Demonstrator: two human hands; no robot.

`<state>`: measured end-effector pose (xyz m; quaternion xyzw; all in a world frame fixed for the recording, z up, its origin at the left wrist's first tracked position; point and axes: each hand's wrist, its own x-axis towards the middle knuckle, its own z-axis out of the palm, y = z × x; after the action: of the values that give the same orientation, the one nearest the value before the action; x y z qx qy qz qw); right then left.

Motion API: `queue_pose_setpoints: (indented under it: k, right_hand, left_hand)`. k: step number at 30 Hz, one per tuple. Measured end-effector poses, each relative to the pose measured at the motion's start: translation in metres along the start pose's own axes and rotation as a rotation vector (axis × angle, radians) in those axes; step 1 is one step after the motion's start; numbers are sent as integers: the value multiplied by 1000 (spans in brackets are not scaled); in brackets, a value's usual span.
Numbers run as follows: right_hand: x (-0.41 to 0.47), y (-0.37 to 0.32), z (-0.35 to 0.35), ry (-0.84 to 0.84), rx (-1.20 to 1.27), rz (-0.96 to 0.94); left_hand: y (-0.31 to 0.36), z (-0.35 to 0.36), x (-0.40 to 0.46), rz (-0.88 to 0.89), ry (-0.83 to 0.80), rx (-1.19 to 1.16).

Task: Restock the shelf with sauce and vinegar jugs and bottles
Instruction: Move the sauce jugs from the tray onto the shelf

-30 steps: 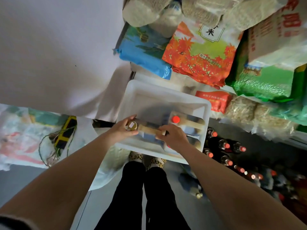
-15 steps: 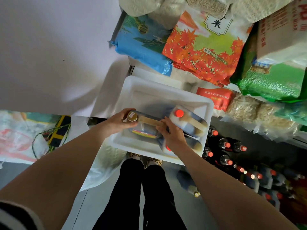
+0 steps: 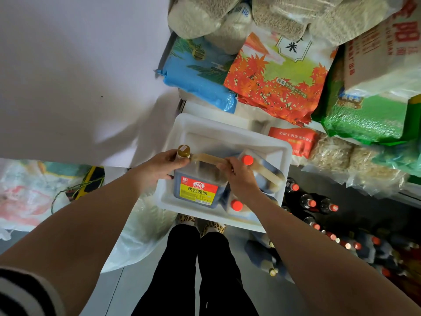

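Head view, looking steeply down: just left of the frame's centre the left hand [image 3: 163, 165] curls around the neck of a dark soy sauce jug with a gold cap and a red-and-yellow label [image 3: 197, 183], fingers wrapped just below the cap. At the centre, the right hand [image 3: 239, 176] grips the far end of the jug's pale tan handle [image 3: 208, 158], fingers closed over it. The jug stands in the left part of a white rectangular plastic bin [image 3: 230, 131], its label facing the bottom of the frame; whether it rests on the bin floor or hangs just clear cannot be told.

Right of it in the same bin lie two more jugs with red caps [image 3: 247, 160], one beside the right hand's knuckles, the other showing its cap below the wrist. The bin sits at the frame's centre, above the person's black trousers [image 3: 193, 270] and leopard-print shoes [image 3: 206, 224].

Lower right, a dim low shelf [image 3: 364, 206] carries rows of dark bottles with red caps [image 3: 311, 202]. Across the upper right are stacked bags: a blue rice bag [image 3: 196, 74], an orange maple-leaf rice bag [image 3: 273, 74] and a green bag [image 3: 364, 119], with clear sacks of grain [image 3: 205, 14] at the top edge. A white wall [image 3: 79, 65] fills the upper left.
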<state>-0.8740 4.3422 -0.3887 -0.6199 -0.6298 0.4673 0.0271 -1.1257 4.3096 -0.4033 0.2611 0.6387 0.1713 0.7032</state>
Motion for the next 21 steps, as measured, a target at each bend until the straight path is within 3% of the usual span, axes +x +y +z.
queue_pose_setpoints:
  k: [5,10,18,21]
  right_hand:
    - [-7,-36,-34,66,-54,-49]
    - [-16,-86,-83,139,3,-67]
    - [-44,-195,-189,293,-94,-282]
    - [-59,-246,-234,368,-145,-378]
  left_hand:
    - [39,4,-28,89,37,-28]
    - [98,-2,-65,258,103,91]
    - [224,-19,-145,504,215,233]
    - [279,-28,-180,684,295,267]
